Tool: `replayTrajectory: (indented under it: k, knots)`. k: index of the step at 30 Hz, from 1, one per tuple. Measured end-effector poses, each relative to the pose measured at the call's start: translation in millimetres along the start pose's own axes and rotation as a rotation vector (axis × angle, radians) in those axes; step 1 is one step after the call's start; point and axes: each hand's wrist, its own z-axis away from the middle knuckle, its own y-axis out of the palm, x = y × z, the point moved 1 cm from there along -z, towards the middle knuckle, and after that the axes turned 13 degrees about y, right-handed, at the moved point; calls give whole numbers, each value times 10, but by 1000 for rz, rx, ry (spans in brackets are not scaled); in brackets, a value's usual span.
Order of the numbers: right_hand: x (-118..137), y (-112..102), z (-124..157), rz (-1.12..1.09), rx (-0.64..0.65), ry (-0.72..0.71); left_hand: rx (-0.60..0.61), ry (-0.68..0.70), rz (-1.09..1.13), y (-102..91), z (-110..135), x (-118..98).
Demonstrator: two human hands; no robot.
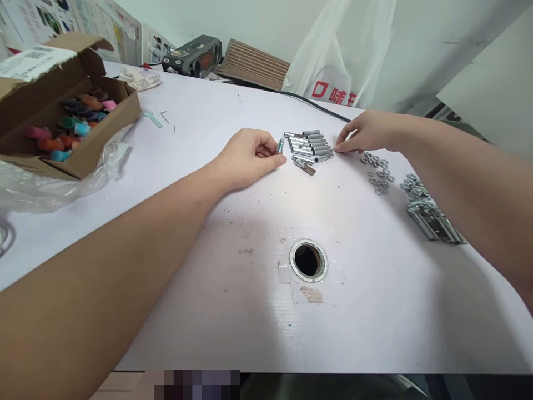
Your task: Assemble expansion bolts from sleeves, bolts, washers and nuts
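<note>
My left hand [252, 158] is closed, with a small shiny ridged metal piece [280, 146] upright between thumb and fingers. Just to its right lie metal tubes [310, 145] in two rough columns, most of them side by side. A slotted metal piece [305, 166] rests at their near end. My right hand [360, 133] reaches in from the right, its thumb and fingertips pinched together at the right ends of the tubes. Whatever those fingertips hold is too small to make out. Below that hand are scattered metal nuts and washers [378, 172].
Under my right forearm sits a heap of metal bolts [433, 216]. A metal-rimmed hole [308, 261] opens in the white table [233, 311]. At left stands a cardboard box [125, 103] of coloured caps, near hex keys [165, 117]. A black cable [312, 104] runs along the back.
</note>
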Motion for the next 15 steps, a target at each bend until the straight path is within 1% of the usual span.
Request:
replayTrajectory:
  k: [5, 9, 12, 15]
  knots:
    - [-93, 53, -5, -9, -21, -16, 0, -6, 7, -4, -4, 13]
    - [-165, 74, 9, -36, 5, -8, 3, -4, 13, -2, -8, 22]
    - [-136, 27, 179, -85, 16, 12, 3, -7, 15, 3, -6, 17]
    - [-3, -42, 524, -238, -54, 7, 9, 2, 17, 12, -5, 15]
